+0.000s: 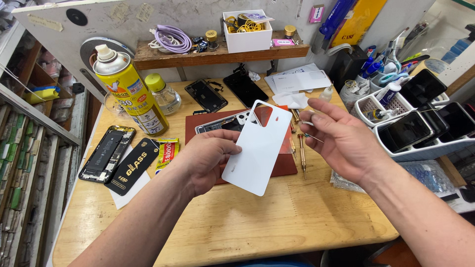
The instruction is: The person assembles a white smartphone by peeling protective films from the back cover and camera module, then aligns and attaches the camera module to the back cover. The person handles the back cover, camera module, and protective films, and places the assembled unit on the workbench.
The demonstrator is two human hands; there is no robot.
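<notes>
My left hand (205, 158) holds a white phone back cover (260, 146) by its left edge, tilted above the table, its camera cutout at the top. To the cover's right my right hand (341, 141) hovers with fingers spread and nothing in it, its fingertips close to the cover's upper right edge. Under the cover lies a dark red work mat (200, 123) with an opened phone (222, 123) on it. Several small screwdrivers (302, 153) lie on the mat's right side, below my right hand.
A yellow spray can (129, 91) and a small clear bottle (163, 94) stand at the back left. An opened phone (106, 153) and a black package (132, 165) lie left. White trays with phones (420, 131) sit right. A wooden shelf (217, 55) holds a white box.
</notes>
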